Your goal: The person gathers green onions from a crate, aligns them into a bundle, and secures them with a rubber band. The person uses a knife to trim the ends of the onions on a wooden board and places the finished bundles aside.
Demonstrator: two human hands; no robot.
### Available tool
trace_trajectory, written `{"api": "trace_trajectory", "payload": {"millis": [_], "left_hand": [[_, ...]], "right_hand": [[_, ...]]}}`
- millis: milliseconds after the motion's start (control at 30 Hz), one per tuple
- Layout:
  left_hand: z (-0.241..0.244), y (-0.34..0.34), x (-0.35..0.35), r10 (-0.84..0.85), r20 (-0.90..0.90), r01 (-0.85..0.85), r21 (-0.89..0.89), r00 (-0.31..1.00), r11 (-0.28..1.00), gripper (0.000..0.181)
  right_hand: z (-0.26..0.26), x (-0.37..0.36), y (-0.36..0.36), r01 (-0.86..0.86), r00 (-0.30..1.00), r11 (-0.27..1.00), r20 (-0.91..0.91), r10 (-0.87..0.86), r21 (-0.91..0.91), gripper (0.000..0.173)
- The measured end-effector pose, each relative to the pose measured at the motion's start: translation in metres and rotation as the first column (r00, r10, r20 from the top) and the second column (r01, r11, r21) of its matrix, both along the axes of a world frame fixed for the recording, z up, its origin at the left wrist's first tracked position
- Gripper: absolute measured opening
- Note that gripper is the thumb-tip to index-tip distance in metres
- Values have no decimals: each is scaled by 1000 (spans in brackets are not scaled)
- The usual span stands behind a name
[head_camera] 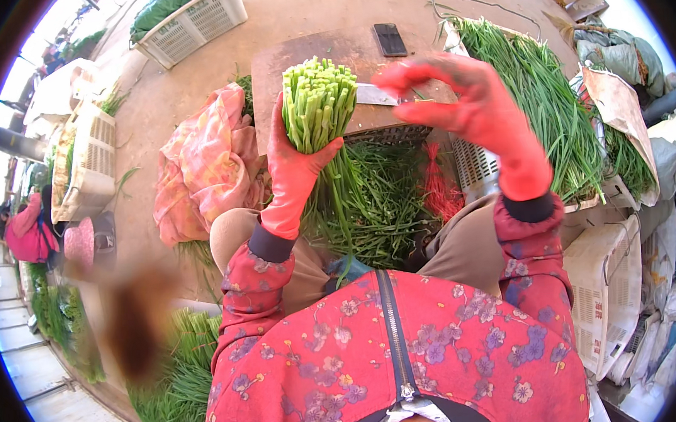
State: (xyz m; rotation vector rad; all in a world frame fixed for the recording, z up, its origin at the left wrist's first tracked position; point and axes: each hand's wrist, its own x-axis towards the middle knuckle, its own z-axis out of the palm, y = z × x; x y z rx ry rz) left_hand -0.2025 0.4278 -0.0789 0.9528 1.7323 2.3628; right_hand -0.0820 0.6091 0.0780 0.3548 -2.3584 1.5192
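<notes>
My left hand [296,170], in a red rubber glove, is wrapped around a thick bunch of green chive-like stalks [321,104]. Their pale, evenly cut ends point up and away from me, and the long leaves hang down between my knees. My right hand [470,95], gloved alike and blurred, hovers to the right of the bunch. Its thumb and fingers are curved apart, with nothing visible between them. A flat metal blade [376,95] lies on the brown board [299,48] between the two hands; its handle cannot be made out.
A mobile phone [390,39] lies on the board. Red ties [438,184] hang below its right edge, beside loose green leaves [387,208]. Long greens [528,100] fill a crate at right. A pink cloth bundle [210,155] sits left; stacked bunches [179,371] lie lower left.
</notes>
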Motion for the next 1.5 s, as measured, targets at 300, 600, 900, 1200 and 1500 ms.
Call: {"api": "trace_trajectory", "payload": {"millis": [300, 600, 900, 1200, 1500], "left_hand": [[-5, 17, 12, -10, 37, 14, -132, 999, 991, 100], [-1, 11, 11, 32, -5, -32, -197, 999, 980, 96], [-17, 15, -4, 20, 33, -15, -124, 999, 992, 94], [12, 1, -13, 76, 317, -76, -12, 945, 997, 50], [15, 7, -12, 157, 312, -195, 93, 937, 976, 51]], "right_hand": [[-56, -59, -24, 415, 865, 674, -495, -84, 611, 56], [-62, -63, -30, 354, 839, 739, -543, 19, 573, 35], [-68, -64, -28, -31, 962, 960, -270, -47, -279, 18], [-81, -42, -5, -97, 993, 960, 97, 74, 263, 28], [-121, -59, -43, 150, 987, 585, -150, -49, 797, 32]]}}
